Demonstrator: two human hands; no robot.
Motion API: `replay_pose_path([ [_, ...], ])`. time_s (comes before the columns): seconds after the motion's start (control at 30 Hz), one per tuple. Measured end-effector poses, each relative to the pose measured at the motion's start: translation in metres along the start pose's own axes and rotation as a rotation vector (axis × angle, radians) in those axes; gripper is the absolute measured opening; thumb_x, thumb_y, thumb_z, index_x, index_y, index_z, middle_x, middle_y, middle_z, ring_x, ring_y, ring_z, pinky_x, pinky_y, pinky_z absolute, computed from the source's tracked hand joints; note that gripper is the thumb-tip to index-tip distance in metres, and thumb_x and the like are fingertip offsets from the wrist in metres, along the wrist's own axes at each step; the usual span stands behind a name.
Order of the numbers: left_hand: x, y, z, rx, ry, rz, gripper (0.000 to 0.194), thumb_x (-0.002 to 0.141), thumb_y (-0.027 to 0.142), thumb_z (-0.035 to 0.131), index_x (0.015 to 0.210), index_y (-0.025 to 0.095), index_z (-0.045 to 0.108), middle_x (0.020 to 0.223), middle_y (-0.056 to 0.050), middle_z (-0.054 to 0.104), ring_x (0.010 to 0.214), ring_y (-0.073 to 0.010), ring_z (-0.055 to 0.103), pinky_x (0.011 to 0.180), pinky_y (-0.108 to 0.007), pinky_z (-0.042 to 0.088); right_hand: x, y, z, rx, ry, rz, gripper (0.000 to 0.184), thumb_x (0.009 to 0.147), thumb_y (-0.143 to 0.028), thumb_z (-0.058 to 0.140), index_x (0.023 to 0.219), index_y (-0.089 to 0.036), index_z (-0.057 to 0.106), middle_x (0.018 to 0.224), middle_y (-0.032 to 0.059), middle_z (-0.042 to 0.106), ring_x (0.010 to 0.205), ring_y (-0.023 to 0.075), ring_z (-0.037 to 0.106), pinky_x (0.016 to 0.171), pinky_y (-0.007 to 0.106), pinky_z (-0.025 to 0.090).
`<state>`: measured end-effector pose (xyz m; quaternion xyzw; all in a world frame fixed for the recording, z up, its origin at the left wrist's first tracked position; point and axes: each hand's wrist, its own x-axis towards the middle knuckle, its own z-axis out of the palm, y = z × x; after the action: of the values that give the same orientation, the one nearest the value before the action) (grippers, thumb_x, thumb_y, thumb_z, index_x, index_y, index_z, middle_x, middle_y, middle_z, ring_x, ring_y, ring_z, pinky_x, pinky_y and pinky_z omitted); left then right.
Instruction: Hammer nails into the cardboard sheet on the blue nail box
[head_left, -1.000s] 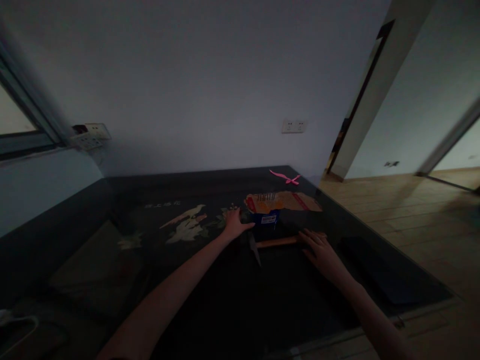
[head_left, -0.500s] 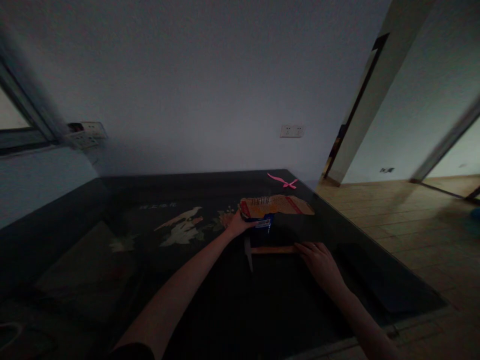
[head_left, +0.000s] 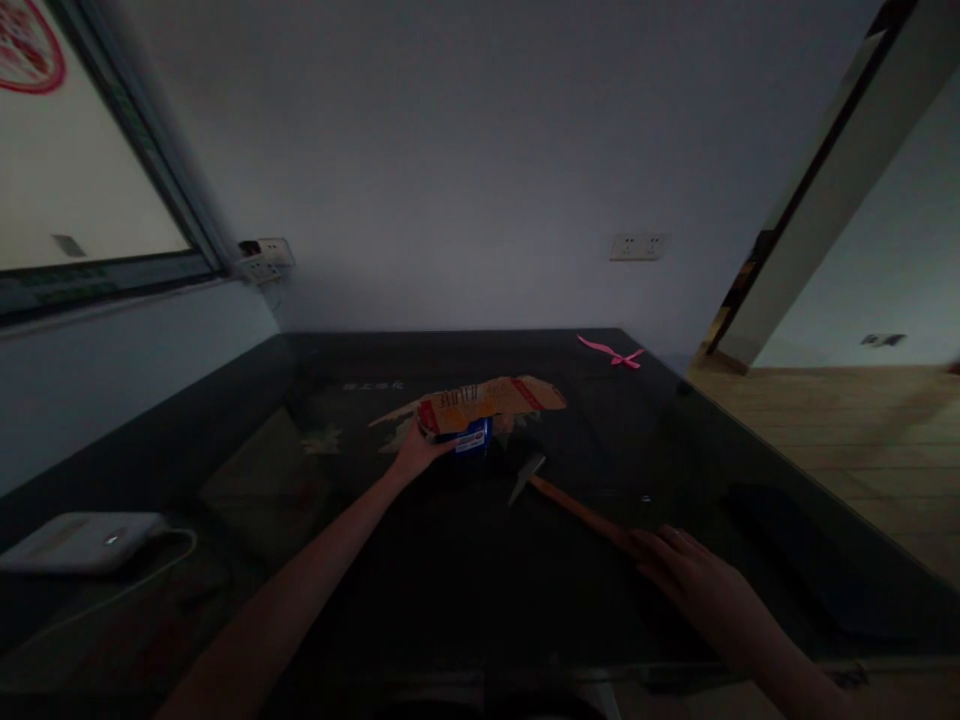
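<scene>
My left hand (head_left: 420, 450) is closed on the left end of a tan cardboard piece (head_left: 495, 397) with red and orange print. Under the cardboard, a blue package (head_left: 474, 438) with a white label shows in part, also within that hand's grip. My right hand (head_left: 686, 570) is wrapped round the handle end of a hammer (head_left: 577, 510). The hammer slants, its metal head up and to the left, a short way right of the blue package and apart from it. Dim light hides some finger detail.
A dark glossy table (head_left: 465, 590) spans the view. At the left lies a white device (head_left: 90, 540) with a cable. A pink ribbon (head_left: 615, 352) lies near the far right corner, and a dark flat object (head_left: 810, 560) by the right edge. Wall sockets (head_left: 637, 247) are behind.
The view has turned left. My left hand has carried the cardboard and blue package leftward, away from the ribbon. The hammer has swung from nearly level to a slant, its handle end nearer me.
</scene>
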<state>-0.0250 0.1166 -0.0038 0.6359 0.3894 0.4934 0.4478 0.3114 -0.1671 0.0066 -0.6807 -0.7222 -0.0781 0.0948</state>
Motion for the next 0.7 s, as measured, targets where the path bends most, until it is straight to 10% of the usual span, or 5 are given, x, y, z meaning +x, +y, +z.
replay_pose_path([
  [0.23,-0.031,0.008,-0.017,0.075,0.043,-0.001,0.083,0.051,0.028,0.079,0.122,0.016,0.037,0.128,-0.016,0.047,0.12,-0.0245,0.045,0.103,-0.042,0.031,-0.023,0.005,0.007,0.002,0.006,0.037,0.04,0.084,-0.037,0.045,0.12,-0.026,0.058,0.101,0.0109,0.068,0.09,0.026,0.066,0.068,0.035,0.057],
  [0.7,-0.058,0.016,-0.045,0.14,0.002,-0.017,0.075,0.053,0.026,0.077,0.121,0.017,0.044,0.124,-0.013,0.053,0.118,-0.0274,0.047,0.104,-0.046,0.03,0.008,-0.066,0.013,-0.04,-0.019,0.036,0.042,0.088,-0.03,0.035,0.126,-0.021,0.052,0.103,0.0114,0.069,0.086,0.0247,0.068,0.058,0.034,0.058],
])
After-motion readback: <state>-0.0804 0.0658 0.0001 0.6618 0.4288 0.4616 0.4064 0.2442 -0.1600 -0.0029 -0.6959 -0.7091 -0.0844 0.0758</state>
